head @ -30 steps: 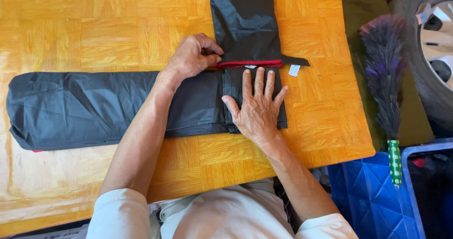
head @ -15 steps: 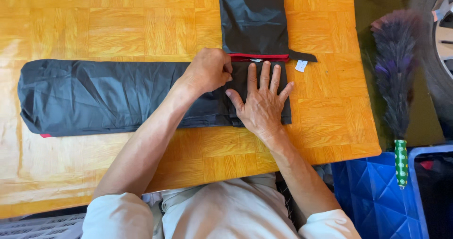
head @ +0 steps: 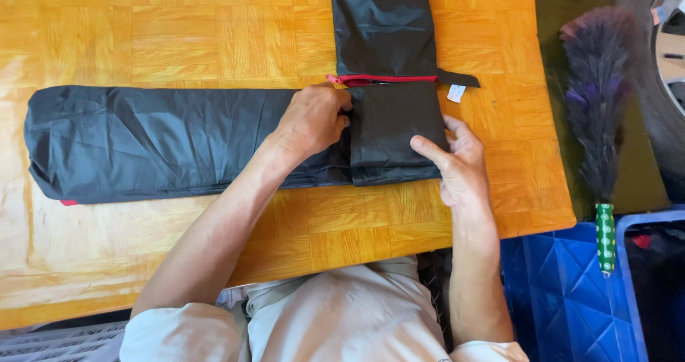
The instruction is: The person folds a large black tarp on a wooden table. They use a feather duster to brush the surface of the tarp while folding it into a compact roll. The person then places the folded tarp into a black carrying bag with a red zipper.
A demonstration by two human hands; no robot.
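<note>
Long black nylon roll [head: 164,144] lies across orange wooden parquet table [head: 214,33], right end tucked inside black fabric sleeve bag [head: 389,83] with red-trimmed mouth. Bag's top cut off by frame edge. Left hand [head: 310,119] curled, fingertips hidden at bag's edge; grip hard to make out. Right hand [head: 460,166] partly spread, fingers pressing bag's right side. Roll creased, matte. Purple feather duster [head: 596,98] beside table; blue crate [head: 564,290] below, contents unclear.

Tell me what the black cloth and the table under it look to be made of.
Black cloth: thin synthetic, likely nylon, with a faint sheen and crisp creases. Table: wood parquet blocks with alternating grain, glossy varnish. The left hand and right hand rest on the cloth.
</note>
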